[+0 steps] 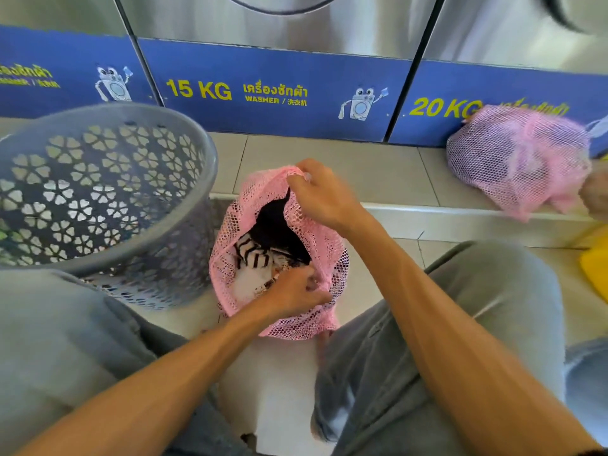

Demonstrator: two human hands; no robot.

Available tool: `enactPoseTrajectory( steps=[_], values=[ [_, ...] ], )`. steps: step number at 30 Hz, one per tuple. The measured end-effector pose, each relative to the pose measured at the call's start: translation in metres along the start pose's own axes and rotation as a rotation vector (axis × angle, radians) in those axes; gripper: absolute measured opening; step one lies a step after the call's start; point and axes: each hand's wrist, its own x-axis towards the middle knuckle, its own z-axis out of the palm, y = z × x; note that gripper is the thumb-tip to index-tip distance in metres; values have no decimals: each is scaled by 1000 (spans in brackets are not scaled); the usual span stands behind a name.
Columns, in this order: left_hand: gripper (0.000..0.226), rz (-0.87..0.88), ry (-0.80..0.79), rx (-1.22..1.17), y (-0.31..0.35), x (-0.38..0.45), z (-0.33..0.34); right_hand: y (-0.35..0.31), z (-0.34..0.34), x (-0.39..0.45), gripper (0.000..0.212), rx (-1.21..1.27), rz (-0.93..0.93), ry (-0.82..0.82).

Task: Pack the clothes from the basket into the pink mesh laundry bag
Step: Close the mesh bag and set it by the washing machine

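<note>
The pink mesh bag [279, 251] sits on the floor btwn the knees w/ clothes [260, 258] inside, soft & floppy, so right hand [320, 195] & left hand [296, 289] pinch its rim.

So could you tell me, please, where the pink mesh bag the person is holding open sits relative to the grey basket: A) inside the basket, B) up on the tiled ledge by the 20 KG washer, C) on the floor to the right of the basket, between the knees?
C: the pink mesh bag stands on the floor just right of the grey basket, with the right hand lifting its rim and the left hand at its mouth.
</note>
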Motion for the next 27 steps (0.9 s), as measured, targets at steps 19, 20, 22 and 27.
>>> enactPoseTrajectory(
  steps=[19,20,22,27],
  values=[
    [14,-119,17,-260,30,9,-58,57,-27,-8,70,79,111,-4],
    [17,-109,59,-242,28,7,-66,62,-27,-9,70,9,116,-1],
    [18,-85,81,-199,22,5,-75,73,-25,-13,64,-142,164,-51],
    [24,8,-20,-36,14,0,-47,89,-22,-19,30,-568,358,-541]
  ],
)
